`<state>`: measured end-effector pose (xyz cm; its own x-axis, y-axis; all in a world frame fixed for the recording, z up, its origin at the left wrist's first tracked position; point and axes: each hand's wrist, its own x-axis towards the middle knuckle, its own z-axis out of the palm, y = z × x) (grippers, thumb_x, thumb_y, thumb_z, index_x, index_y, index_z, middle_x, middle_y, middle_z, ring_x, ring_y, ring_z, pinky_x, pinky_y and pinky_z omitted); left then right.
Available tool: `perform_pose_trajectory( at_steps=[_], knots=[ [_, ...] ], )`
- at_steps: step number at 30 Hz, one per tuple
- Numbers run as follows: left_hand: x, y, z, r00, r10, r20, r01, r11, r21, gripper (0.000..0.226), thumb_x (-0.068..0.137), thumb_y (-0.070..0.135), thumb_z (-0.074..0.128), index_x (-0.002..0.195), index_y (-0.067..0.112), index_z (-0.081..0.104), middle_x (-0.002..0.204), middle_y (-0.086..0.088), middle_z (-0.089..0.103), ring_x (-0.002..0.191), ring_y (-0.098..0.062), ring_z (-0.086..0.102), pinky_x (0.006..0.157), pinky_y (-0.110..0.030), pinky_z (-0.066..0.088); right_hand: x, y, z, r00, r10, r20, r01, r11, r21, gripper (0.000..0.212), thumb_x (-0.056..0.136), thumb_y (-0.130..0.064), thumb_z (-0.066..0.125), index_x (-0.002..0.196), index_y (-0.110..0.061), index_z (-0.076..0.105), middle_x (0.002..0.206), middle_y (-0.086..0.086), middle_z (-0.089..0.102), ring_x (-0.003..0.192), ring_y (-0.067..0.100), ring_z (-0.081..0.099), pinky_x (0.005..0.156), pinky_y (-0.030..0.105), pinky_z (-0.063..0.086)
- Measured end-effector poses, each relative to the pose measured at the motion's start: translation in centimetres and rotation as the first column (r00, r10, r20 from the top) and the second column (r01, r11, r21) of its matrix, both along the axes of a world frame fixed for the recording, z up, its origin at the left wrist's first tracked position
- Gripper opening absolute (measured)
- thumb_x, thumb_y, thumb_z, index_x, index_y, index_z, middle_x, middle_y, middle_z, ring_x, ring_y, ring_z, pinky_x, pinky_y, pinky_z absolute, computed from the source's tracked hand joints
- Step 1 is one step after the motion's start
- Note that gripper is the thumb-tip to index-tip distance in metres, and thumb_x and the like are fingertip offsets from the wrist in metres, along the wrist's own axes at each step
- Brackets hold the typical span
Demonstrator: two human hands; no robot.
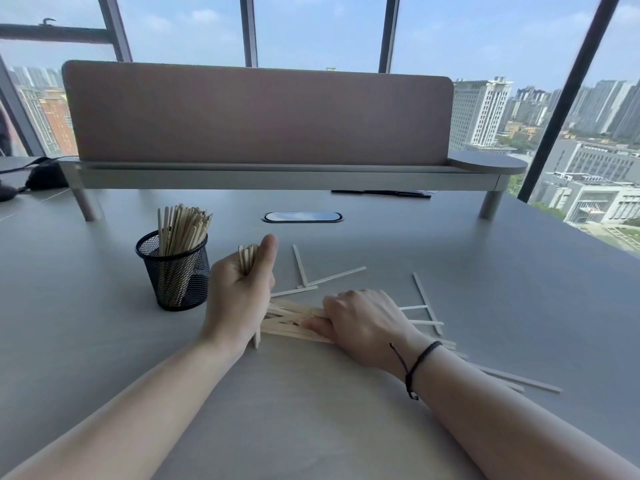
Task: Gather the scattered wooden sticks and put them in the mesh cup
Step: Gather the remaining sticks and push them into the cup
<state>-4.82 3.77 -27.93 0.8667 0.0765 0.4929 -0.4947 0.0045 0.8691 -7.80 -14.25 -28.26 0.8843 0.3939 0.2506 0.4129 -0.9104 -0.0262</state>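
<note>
A black mesh cup [175, 271] stands on the grey table [311, 410], with several wooden sticks upright in it. Just right of the cup, my left hand [239, 292] grips a small bundle of sticks [247, 258] held upright, its lower end touching the table. My right hand [360, 320] lies over a heap of sticks [291, 320] in the middle, fingers curled onto them. More loose sticks [329, 277] lie scattered behind the heap and to its right [427, 303], and some [519, 377] are partly hidden under my right forearm.
A grey divider screen [256, 112] on a raised shelf runs across the back of the table. An oval cable grommet [302, 217] sits in the tabletop behind the sticks. A black object with straps [45, 174] lies at the far left. Windows are beyond.
</note>
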Motion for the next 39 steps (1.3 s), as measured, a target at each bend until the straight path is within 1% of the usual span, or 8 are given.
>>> perform_pose_trajectory(
  at_steps=[8,14,20,24,28,31,36,39],
  knots=[
    [0.0,0.3,0.2,1.000,-0.013,-0.010,0.013,1.000,-0.017,0.061,0.089,0.061,0.058,0.051,0.022,0.029,0.047,0.002,0.029,0.044,-0.019,0.021,0.053,-0.028,0.022,0.3,-1.8,1.1,0.977,-0.023,0.212,-0.029,0.971,0.239,0.062,0.090,-0.073,0.032,0.073,-0.014,0.041,0.053,0.000,0.047,0.052,0.036,0.047,0.045,0.036,0.035],
    [-0.2,0.3,0.6,1.000,-0.003,-0.023,0.002,0.999,-0.032,0.060,0.090,0.058,0.058,0.050,0.025,0.030,0.047,0.004,0.029,0.042,-0.019,0.021,0.051,-0.030,0.024,-0.2,-1.4,1.7,0.995,-0.054,0.083,0.030,0.964,0.266,0.066,0.078,-0.081,0.046,0.074,-0.015,0.044,0.061,0.003,0.053,0.059,0.032,0.049,0.052,0.037,0.041],
    [-0.1,0.6,1.1,0.999,0.005,-0.036,-0.006,0.999,-0.045,0.051,0.089,0.049,0.063,0.059,0.024,0.030,0.049,0.006,0.028,0.044,-0.018,0.021,0.051,-0.028,0.022,-0.6,-0.4,2.2,0.998,-0.053,0.014,0.046,0.948,0.314,0.053,0.089,-0.061,0.056,0.068,-0.014,0.045,0.057,0.002,0.055,0.055,0.026,0.051,0.051,0.035,0.043],
    [-0.9,0.3,1.8,0.978,-0.201,-0.062,0.200,0.979,-0.035,0.053,0.091,0.048,0.058,0.067,0.012,0.028,0.054,0.002,0.017,0.043,-0.013,0.015,0.044,-0.023,0.017,-0.8,1.1,3.3,1.000,0.004,-0.003,-0.002,0.926,0.377,0.051,0.092,-0.050,0.059,0.061,-0.014,0.039,0.046,0.000,0.043,0.046,0.018,0.040,0.047,0.035,0.034],
    [-1.6,0.4,3.2,0.952,-0.303,-0.046,0.284,0.928,-0.240,0.058,0.088,0.064,0.055,0.086,0.007,0.044,0.051,-0.002,0.016,0.042,-0.013,0.010,0.044,-0.027,0.008,-1.1,2.5,5.7,1.000,0.026,0.001,-0.024,0.887,0.461,0.049,0.093,-0.043,0.059,0.059,-0.014,0.040,0.046,-0.002,0.040,0.044,0.014,0.035,0.048,0.036,0.035],
    [-1.2,0.8,3.7,0.960,-0.267,-0.081,0.224,0.909,-0.351,0.045,0.091,0.063,0.049,0.081,0.019,0.052,0.047,0.003,0.024,0.039,-0.012,0.012,0.045,-0.027,0.008,-1.0,2.8,7.7,0.999,0.042,-0.002,-0.028,0.694,0.720,0.053,0.094,-0.041,0.062,0.056,-0.019,0.032,0.047,-0.005,0.029,0.043,0.013,0.025,0.043,0.029,0.024],
    [-0.9,0.8,2.6,0.947,-0.277,-0.162,0.215,0.923,-0.319,0.045,0.091,0.053,0.059,0.067,0.017,0.048,0.046,0.001,0.026,0.044,-0.018,0.008,0.042,-0.023,0.009,-0.8,3.5,8.7,0.964,0.265,-0.016,0.030,-0.051,0.998,0.051,0.099,-0.034,0.056,0.055,-0.021,0.033,0.047,-0.002,0.026,0.038,0.014,0.018,0.042,0.023,0.019],
    [-1.0,0.6,2.3,0.940,-0.287,-0.182,0.239,0.939,-0.249,0.043,0.089,0.047,0.062,0.064,0.015,0.047,0.047,-0.001,0.025,0.049,-0.022,0.007,0.042,-0.023,0.011,-0.7,4.2,7.4,0.950,0.308,-0.047,0.077,-0.087,0.993,0.048,0.100,-0.036,0.053,0.059,-0.016,0.040,0.047,-0.002,0.028,0.038,0.013,0.020,0.040,0.023,0.019]
  ],
)
